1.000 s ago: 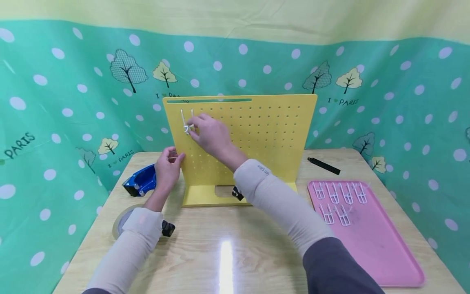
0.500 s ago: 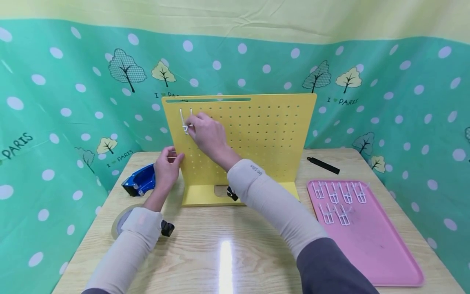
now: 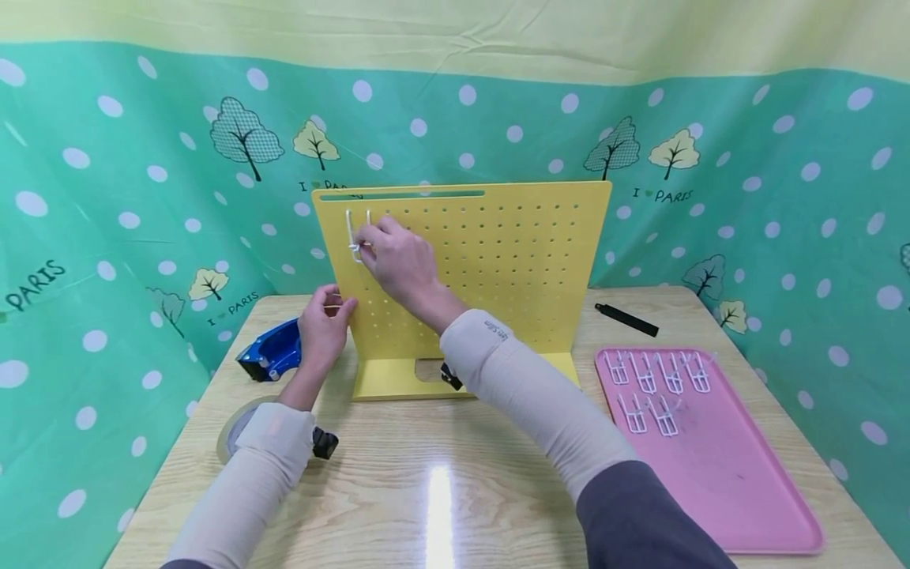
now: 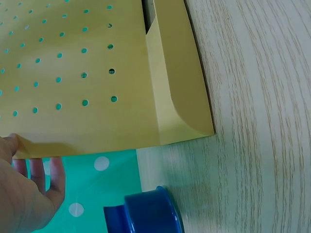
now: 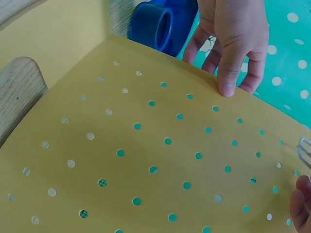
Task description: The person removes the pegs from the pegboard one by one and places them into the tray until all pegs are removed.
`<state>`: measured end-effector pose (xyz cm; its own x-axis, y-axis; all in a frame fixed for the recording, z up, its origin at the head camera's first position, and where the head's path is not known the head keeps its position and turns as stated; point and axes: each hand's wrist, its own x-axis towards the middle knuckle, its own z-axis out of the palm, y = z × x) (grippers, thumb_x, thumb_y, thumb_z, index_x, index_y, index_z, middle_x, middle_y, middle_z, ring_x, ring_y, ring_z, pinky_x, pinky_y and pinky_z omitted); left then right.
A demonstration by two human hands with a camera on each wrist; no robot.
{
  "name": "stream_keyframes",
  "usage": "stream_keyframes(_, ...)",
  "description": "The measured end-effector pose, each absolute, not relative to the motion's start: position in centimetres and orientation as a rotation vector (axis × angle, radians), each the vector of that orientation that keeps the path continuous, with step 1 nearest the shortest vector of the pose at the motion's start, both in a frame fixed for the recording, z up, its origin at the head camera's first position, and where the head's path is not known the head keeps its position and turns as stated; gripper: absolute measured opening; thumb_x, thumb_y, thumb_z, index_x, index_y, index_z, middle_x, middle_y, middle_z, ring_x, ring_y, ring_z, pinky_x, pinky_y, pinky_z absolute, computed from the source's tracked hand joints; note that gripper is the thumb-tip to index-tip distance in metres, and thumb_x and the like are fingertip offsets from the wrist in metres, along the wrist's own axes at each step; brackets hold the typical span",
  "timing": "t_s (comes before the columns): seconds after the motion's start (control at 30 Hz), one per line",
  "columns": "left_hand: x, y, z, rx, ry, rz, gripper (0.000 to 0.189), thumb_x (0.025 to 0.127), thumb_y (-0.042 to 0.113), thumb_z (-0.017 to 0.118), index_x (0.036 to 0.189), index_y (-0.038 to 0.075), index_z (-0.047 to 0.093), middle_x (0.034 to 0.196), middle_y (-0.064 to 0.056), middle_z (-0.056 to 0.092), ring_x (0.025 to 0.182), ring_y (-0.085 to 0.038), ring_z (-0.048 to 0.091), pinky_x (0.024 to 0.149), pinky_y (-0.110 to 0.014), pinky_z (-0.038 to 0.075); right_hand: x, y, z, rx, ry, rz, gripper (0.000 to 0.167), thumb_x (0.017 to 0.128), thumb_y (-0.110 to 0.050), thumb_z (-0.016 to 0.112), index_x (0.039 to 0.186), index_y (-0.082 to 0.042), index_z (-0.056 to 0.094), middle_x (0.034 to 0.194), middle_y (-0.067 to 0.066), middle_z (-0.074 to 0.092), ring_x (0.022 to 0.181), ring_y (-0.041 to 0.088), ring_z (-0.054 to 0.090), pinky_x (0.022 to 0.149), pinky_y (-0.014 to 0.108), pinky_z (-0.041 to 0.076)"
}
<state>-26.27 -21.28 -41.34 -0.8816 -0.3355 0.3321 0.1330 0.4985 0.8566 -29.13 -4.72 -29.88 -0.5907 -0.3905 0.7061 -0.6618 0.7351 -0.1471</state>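
A yellow pegboard (image 3: 512,300) stands upright on its base on the table. At its left edge, my left hand (image 3: 323,328) pinches the board, with the thumb on the front face and the other fingers behind, as the left wrist view also shows. My right hand (image 3: 405,261) pinches a white wire hook (image 3: 349,227) near the board's top left corner. Two prongs of that hook reach up to the top row of holes, and my fingers cover part of its lower end. In the right wrist view, only the hook's looped end (image 5: 304,149) shows beside my fingertips.
A pink tray (image 3: 739,490) on the right carries several white wire hooks (image 3: 633,415). Behind it lies a black strip-shaped object (image 3: 627,320). On the left are a blue tape dispenser (image 3: 273,352) and a tape roll (image 3: 231,431), partly under my left forearm. A patterned curtain surrounds the table.
My right hand has shifted slightly left with the hook, whose lower loop now hangs closer to the board's face. The left hand has kept its grip on the edge.
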Motion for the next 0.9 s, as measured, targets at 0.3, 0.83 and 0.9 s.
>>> stream_keyframes(0.3, -26.2, -21.2, -41.2, 0.174, -2.297, -1.352, 0.033, 0.099, 0.022, 0.068, 0.125, 0.003, 0.061, 0.114, -0.022, 0.07, 0.104, -0.034, 0.068, 0.068, -0.001, 0.041, -29.0, -4.7, -29.8, 0.789, -2.235, 0.533, 0.014, 0.101, -0.029, 0.064, 0.105, -0.024, 0.077, 0.089, -0.003, 0.065, 0.059, 0.01, 0.052, 0.05, 0.021, 0.044)
stream_keyframes(0.83, -26.3, -21.3, -41.3, 0.165, -2.272, -1.349, 0.031, 0.098, 0.019, 0.069, 0.123, 0.002, 0.061, 0.112, -0.021, 0.071, 0.1, -0.032, 0.069, 0.07, -0.002, 0.041, -28.3, -4.1, -29.7, 0.789, -2.165, 0.536, 0.013, 0.1, -0.028, 0.066, 0.103, -0.024, 0.078, 0.09, -0.004, 0.069, 0.062, 0.008, 0.059, 0.053, 0.02, 0.048)
stream_keyframes(0.9, -26.3, -21.3, -41.3, 0.17, -2.275, -1.354, 0.032, 0.098, 0.019, 0.069, 0.123, 0.002, 0.061, 0.112, -0.021, 0.071, 0.1, -0.031, 0.069, 0.069, -0.002, 0.042, -28.1, -3.4, -29.8, 0.783, -2.188, 0.555, 0.012, 0.099, -0.027, 0.067, 0.103, -0.024, 0.078, 0.091, -0.004, 0.069, 0.062, 0.007, 0.058, 0.054, 0.019, 0.047)
